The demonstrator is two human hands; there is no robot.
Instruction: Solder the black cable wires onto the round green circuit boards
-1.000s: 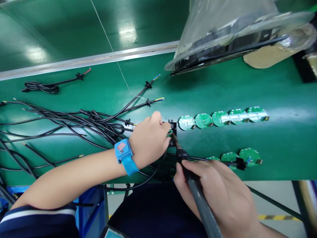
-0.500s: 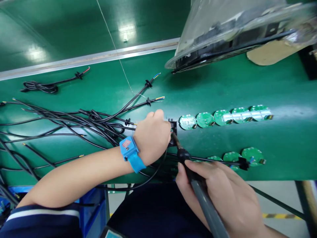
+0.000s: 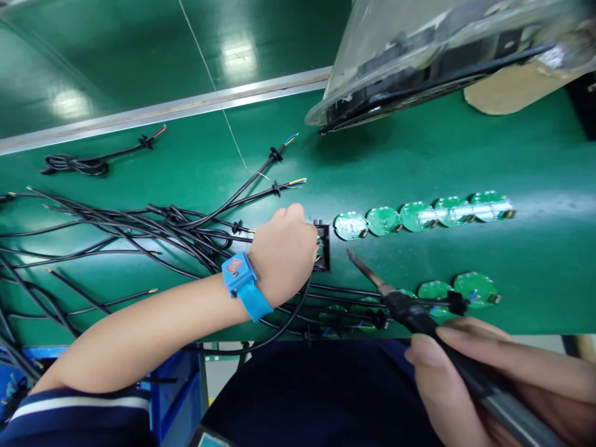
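Note:
My left hand point(image 3: 285, 251), with a blue wrist strap point(image 3: 246, 285) around the wrist, is closed at the left side of a small black box-like holder point(image 3: 326, 261). A bit of green board shows inside the holder. The fingertips are hidden beneath the hand, so what they pinch cannot be made out. In my right hand point(image 3: 521, 360) is a soldering iron point(image 3: 419, 316), gripped by its dark handle. Its bare tip points up and left, apart from the holder on its right.
Round green circuit boards point(image 3: 384, 221) lie in a row at right. More boards point(image 3: 475, 290) with black cables sit near the front edge. Tangled black cables point(image 3: 186, 230) cover the left. A strand of thin wire hangs down. A clear plastic-covered black object point(image 3: 410, 93) stands at the back.
My right hand has drawn the soldering iron away from the holder, to the right and toward me. My left hand stays closed at the holder.

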